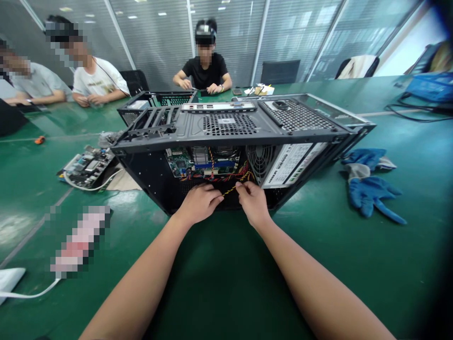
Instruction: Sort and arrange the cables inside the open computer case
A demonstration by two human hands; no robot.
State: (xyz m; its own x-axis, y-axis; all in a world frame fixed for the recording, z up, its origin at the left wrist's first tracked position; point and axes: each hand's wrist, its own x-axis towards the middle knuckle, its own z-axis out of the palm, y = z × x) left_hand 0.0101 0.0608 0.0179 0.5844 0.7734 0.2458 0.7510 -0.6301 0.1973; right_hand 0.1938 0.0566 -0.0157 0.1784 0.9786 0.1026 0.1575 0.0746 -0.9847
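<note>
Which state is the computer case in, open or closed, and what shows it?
Open: the near side of the computer case is uncovered, so the motherboard and fan show inside.

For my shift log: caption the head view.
A twisted yellow-black cable runs between left hand and right hand at an open computer case; blue gloves lie to the right.

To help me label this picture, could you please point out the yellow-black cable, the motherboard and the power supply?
Yellow-black cable (230,191): head view, its twisted stretch.
Motherboard (203,166): head view, near its visible middle.
Power supply (289,165): head view, its white label.
</note>
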